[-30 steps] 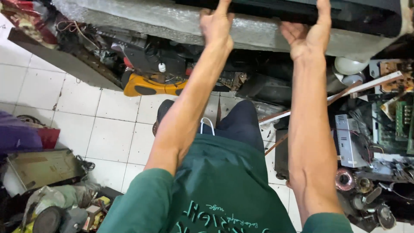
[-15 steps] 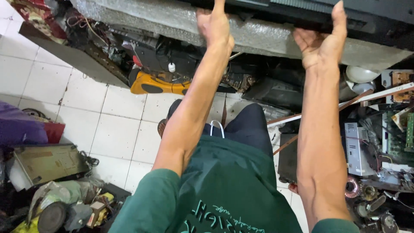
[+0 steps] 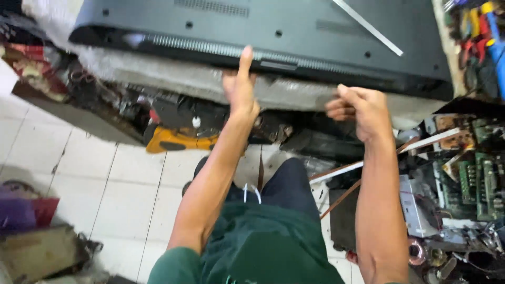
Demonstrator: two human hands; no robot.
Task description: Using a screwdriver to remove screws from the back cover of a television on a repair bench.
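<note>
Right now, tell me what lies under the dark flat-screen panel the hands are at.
A bubble-wrap sheet pads the bench edge beneath the dark panel. The left hand touches the panel's rim; the right hand is curled just below it. Farther under, the panel covers everything.

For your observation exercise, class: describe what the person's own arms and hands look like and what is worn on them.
Both forearms are bare from hand to above the elbow. The left hand and right hand wear no gloves, and no rings, watch or bracelet show. Short dark green sleeves begin near the bottom edge of the picture, part of a dark green shirt with a little pale lettering at its lower edge.
</note>
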